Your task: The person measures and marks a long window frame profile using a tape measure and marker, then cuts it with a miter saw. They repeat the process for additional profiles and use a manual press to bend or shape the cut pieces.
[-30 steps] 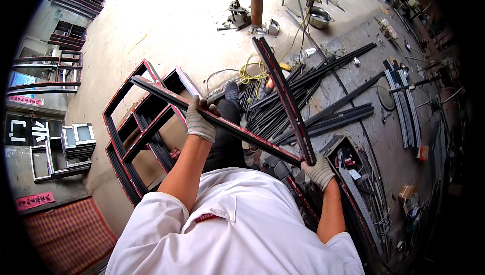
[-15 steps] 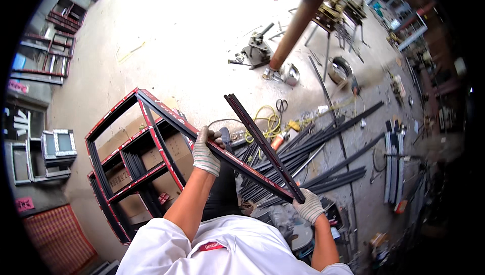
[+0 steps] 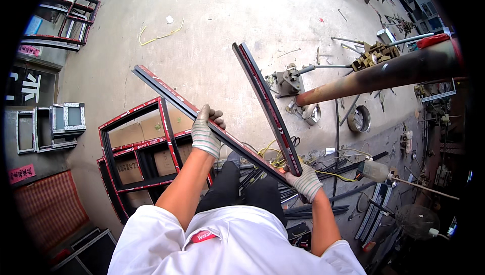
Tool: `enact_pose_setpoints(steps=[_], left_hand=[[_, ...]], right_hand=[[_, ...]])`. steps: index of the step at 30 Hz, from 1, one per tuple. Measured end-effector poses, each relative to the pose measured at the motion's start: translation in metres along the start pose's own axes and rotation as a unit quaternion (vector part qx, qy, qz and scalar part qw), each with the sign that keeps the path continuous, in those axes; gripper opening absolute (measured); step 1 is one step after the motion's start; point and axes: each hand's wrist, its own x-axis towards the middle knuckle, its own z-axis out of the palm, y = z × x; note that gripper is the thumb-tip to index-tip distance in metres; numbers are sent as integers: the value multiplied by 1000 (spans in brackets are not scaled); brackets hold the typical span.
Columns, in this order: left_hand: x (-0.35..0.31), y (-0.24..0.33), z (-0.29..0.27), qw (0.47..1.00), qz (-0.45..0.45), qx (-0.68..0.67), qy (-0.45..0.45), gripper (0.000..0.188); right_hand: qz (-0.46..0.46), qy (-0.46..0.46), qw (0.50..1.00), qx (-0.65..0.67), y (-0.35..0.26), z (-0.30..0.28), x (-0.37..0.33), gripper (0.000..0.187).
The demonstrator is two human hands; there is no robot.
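Observation:
My left hand [image 3: 207,132], in a striped knit glove, is closed round the middle of a long dark metal profile [image 3: 169,94] with red film along it. This bar slants from the upper left down to my right hand [image 3: 305,181], gloved alike. A second dark profile [image 3: 263,104] with a reddish strip rises from my right hand toward the upper middle. The near ends of both bars meet at my right hand, whose fingers close round them. Whether the bars are joined there is hidden. Both bars are held above the floor.
Dark window frames with red film [image 3: 132,147] stand left of my legs. A rusty pole [image 3: 374,78] rises at the right beside a metal machine [image 3: 289,81] and a metal ring [image 3: 358,119]. Loose dark bars [image 3: 328,212] and yellow cord [image 3: 270,149] lie on the floor near my feet.
My view has shifted: the pole now leans farther right, and more floor shows ahead. Both bars remain in my hands; their far ends sit higher in view, the left one beyond the window frames.

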Motion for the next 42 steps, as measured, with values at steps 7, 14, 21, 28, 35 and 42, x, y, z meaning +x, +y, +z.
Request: enact_pose_setpoints(steps=[7,14,21,28,35,42], left_hand=[[25,0,108,999,-24,-22,-32,29],[83,-18,231,1000,10,-3,-20,32],[163,10,350,999,12,-22,-21,35],[285,46,471,997,-32,33,-60,36],[444,102,605,981,-100,149,-71,41],[531,130,748,968,-120,165,-149,34]], right_hand=[[-38,-27,997,61,-82,-94,47,21],[-126,-30,989,-78,-119,-170,171,34],[-150,-61,972,-168,-195,-255,270,34],[-80,-68,991,-82,-245,-307,399,43],[-16,-47,999,2,-351,-348,534,46],[38,2,999,-6,-420,-417,616,69]])
